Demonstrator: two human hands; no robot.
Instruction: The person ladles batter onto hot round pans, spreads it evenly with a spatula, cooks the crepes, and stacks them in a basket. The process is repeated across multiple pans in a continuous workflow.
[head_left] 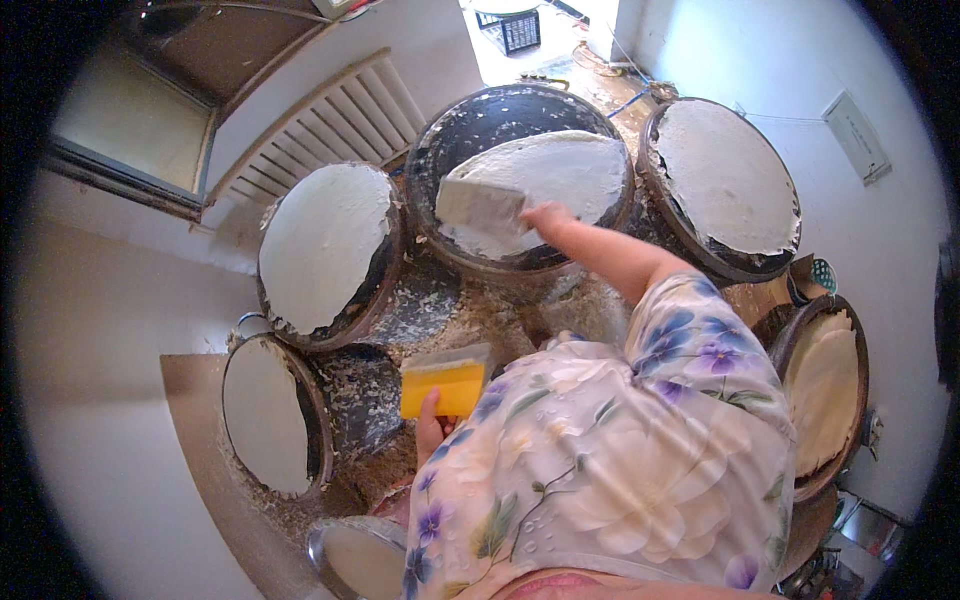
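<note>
In front of me, a large round black griddle [440, 130] carries a layer of white batter [575, 165] that leaves its far left part dark. My right hand [547, 216] reaches over it, closed on a wide, flat, pale scraper [480, 208] that is smeared by motion. The scraper lies over the batter's left part; whether it touches cannot be told. Low on the left, my left hand [430, 430] grips a flat yellow rectangular piece [443, 388] with a greyish upper strip, away from the griddles. Part of this hand is hidden by my sleeve.
White-coated round griddles stand around me: left [325, 245], lower left [265, 415], far right [725, 175]. A creamier one [825, 390] stands at right. A round pale-topped vessel [360, 560] is near my left side. Dried flakes cover the ground [420, 300]. A radiator [330, 120] lines the wall.
</note>
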